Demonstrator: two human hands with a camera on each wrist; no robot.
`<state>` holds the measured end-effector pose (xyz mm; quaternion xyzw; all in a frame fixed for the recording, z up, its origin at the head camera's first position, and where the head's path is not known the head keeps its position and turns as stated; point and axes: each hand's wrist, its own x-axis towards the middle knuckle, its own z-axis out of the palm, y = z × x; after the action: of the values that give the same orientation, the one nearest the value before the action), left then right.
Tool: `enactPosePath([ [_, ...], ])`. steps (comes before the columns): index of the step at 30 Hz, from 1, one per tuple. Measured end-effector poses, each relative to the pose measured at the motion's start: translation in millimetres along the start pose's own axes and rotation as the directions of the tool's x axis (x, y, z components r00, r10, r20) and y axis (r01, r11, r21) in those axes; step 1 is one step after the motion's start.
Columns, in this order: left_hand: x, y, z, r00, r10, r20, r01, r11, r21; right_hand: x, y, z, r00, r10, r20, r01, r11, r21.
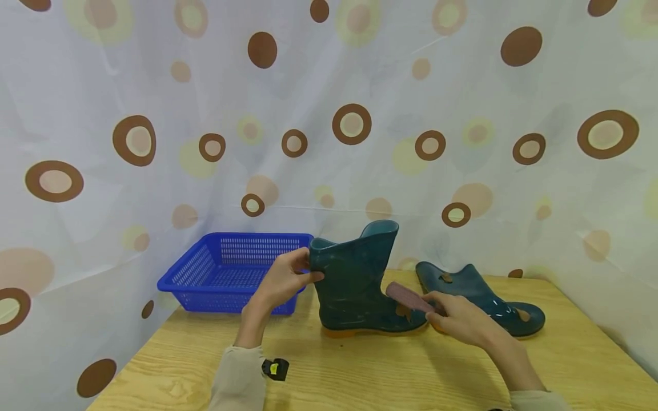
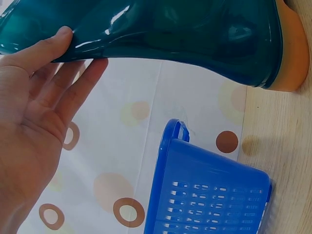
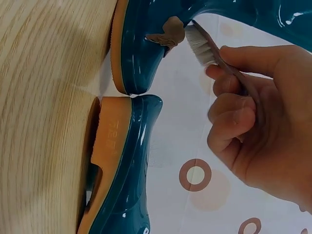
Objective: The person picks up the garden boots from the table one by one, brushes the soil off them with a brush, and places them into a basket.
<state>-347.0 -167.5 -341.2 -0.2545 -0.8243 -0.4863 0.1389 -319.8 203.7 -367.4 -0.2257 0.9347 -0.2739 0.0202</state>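
Your left hand [image 1: 281, 283] pinches the top rim of the upright teal boot [image 1: 354, 285], thumb on the outside and fingers curled behind the shaft. That boot stands on its orange sole near the middle of the counter [image 1: 360, 371], toward the far edge. Your right hand [image 1: 460, 319] grips a brush [image 1: 408, 297], fingers wrapped round its handle, with the white bristles [image 3: 199, 46] touching a brown smear [image 3: 165, 34] on the boot's toe. A second teal boot [image 1: 483, 299] lies on its side just beside it, toward the far right corner, toes nearly touching. A blue basket [image 1: 231, 271] sits at the far left corner, just beside your left hand.
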Motion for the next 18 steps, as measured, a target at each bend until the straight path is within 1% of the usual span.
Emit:
enactPosePath([
  [4, -0.6, -0.2, 0.4, 1.0, 0.001, -0.005, -0.001, 1.0, 0.002, -0.3, -0.6, 1.8, 0.998, 0.047, 0.045, -0.048, 0.999, 0.014],
  [11, -1.0, 0.4, -0.1, 1.0, -0.008, -0.008, 0.008, 1.0, 0.013, -1.8, -1.2, 0.6, 0.992, 0.112, 0.054, -0.112, 0.994, 0.001],
  [18, -1.3, 0.9, -0.7, 1.0, -0.01, -0.006, 0.01, 1.0, 0.003, -5.0, 5.0, -3.0, 0.978, 0.193, 0.083, -0.194, 0.981, 0.001],
])
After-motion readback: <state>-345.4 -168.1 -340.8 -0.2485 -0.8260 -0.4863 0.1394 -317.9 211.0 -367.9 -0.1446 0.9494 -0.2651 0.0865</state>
